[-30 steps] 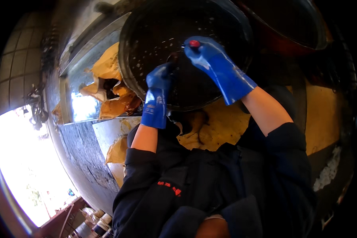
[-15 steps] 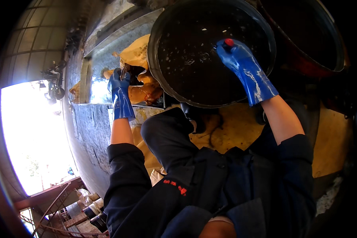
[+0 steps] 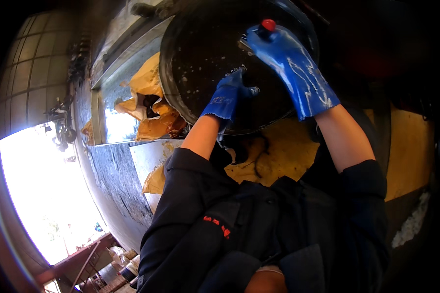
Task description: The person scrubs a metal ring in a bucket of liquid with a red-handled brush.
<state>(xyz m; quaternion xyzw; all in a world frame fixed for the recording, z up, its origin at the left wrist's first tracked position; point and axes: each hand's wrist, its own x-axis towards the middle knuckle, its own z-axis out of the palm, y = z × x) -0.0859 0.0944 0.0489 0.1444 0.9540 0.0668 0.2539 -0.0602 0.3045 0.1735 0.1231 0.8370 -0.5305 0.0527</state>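
Red caps the end of the tool [image 3: 268, 24] that my right hand [image 3: 284, 51] is closed around, up over the far part of the big black tub [image 3: 165, 73]. I think it is small and light enough for one hand, and hard all over, so it should not bend or break if I squeeze. My blue gloves [image 3: 305, 85] look wet and shiny, so it could slip and twist. The best place to hold is the dark handle [image 3: 264, 33], with my fingers wrapped right round it and my thumb along the side. I would not hold it by the thin grey bit [image 3: 244, 44] that pokes out on the left of my fist, because it looks like metal and might be sharp. What shape its tip has, I cannot tell; it is too small and dark. The red end is round and bright, the easiest part to see, and the part just under it is black. My fist hides the rest. My left hand [image 3: 230, 90] is lower down in the tub, with thumb and fingers spread apart, at the dark liquid [image 3: 193, 61]. I see nothing held in it, and I cannot tell what is under there. White specks float on top, and crumpled yellow paper [image 3: 146, 75] lies just outside the tub on the left.
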